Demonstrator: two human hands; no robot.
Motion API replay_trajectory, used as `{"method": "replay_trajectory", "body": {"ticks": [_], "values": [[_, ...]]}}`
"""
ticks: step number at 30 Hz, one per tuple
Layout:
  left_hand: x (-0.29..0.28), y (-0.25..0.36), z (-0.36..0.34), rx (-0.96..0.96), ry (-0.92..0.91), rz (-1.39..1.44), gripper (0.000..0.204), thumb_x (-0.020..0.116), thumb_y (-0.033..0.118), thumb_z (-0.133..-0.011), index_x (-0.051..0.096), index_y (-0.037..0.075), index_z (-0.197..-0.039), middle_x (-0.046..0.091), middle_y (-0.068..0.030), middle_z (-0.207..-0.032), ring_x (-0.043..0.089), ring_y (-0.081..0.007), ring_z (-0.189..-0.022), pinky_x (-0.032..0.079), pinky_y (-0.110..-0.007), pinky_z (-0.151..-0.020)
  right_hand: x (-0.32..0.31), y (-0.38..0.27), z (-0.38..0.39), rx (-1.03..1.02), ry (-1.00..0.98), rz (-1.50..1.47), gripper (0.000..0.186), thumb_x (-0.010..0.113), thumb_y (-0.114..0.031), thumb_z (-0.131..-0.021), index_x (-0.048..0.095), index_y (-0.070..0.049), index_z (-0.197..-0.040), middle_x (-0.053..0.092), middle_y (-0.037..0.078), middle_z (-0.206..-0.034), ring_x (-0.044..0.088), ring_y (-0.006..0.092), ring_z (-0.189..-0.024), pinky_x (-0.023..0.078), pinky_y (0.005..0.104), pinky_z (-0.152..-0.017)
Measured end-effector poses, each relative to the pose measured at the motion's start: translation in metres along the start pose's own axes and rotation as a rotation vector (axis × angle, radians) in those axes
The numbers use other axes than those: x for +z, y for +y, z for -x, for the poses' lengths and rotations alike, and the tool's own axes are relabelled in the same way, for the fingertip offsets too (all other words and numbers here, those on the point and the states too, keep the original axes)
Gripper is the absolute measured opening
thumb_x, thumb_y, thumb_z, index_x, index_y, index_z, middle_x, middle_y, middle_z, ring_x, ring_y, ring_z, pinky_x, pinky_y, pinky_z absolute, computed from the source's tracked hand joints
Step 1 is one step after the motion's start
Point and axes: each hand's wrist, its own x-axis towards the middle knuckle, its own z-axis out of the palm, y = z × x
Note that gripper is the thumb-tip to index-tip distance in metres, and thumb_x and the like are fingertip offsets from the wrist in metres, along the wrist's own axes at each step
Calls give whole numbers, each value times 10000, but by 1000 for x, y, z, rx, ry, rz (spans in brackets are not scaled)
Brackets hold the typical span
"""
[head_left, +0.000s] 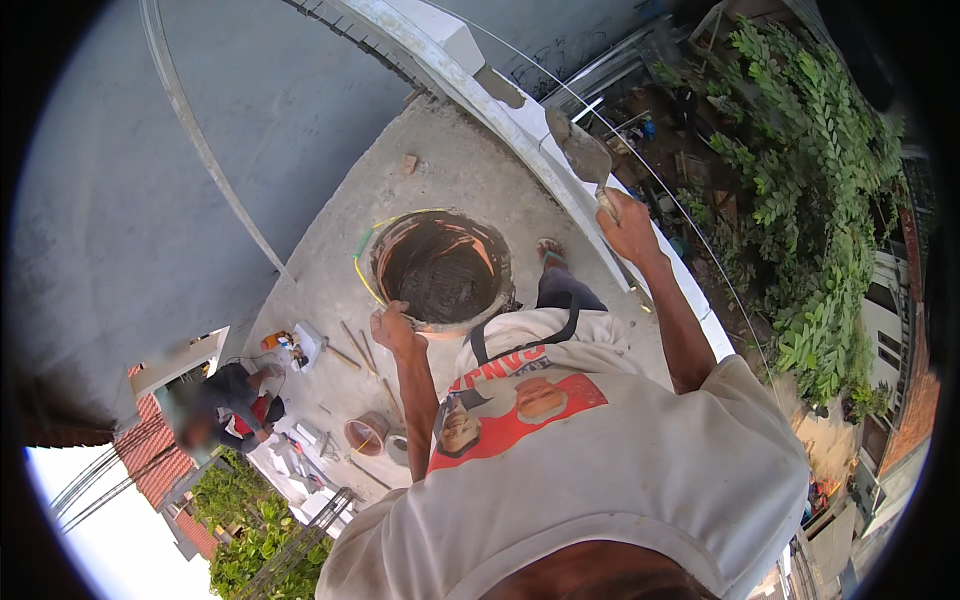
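A round orange-brown bucket point(500, 245), its inside smeared with grey, stands on the concrete floor in front of me. Wet grey mortar point(440, 275) lies inside it. My left hand point(393, 327) is closed at the bucket's near-left rim, its fingers curled over the edge. In my right hand point(628, 225) is the handle of a trowel, gripped in a closed fist. The grey trowel blade point(580, 148) reaches forward over the top of a white block wall point(548, 155). A patch of mortar point(500, 88) sits farther along that wall.
A yellow-green hose point(358, 262) bends beside the bucket. A taut string point(690, 218) runs along the wall, with trees and ground far below. Back left, another person point(235, 400) crouches near tools, sticks and a small bucket point(366, 433). A brick piece point(409, 163) lies ahead.
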Motion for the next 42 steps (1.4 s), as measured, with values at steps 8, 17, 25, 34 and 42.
{"method": "replay_trajectory", "body": {"ticks": [8,17,25,34,42], "values": [[-22,-15,31,41,148,24,189,670,6,-731,584,12,-899,584,-72,-770,576,-190,-609,478,-330,-543,68,34,-108,38,-70,263,384,697,-165,-898,653,5,-1239,658,259,-1202,667,464,-1103,542,537,-962],[-38,-11,30,58,95,124,237,646,-89,-724,511,21,-885,609,-95,-868,639,-224,-759,532,-338,-670,47,31,-113,70,-87,257,401,620,-312,-982,682,28,-1185,714,286,-1128,702,423,-1071,577,513,-890],[-45,-2,36,56,37,177,229,607,-102,-737,544,6,-929,621,-84,-855,626,-202,-730,526,-327,-650,34,5,-170,258,-358,86,534,580,-423,-1045,684,93,-949,667,180,-657,661,280,-516,554,439,-494],[-50,13,49,87,-55,159,203,600,-98,-753,524,32,-891,613,-70,-792,599,-158,-662,510,-289,-614,25,58,-91,362,-379,139,535,566,-434,-1042,684,86,-1006,673,204,-661,694,319,-557,564,465,-539],[-41,24,46,152,-98,52,192,621,-78,-773,507,61,-839,591,-52,-752,551,-123,-637,453,-266,-583,27,102,31,116,-92,293,472,637,-417,-1006,653,45,-1098,727,230,-830,719,357,-665,589,473,-636]]}}
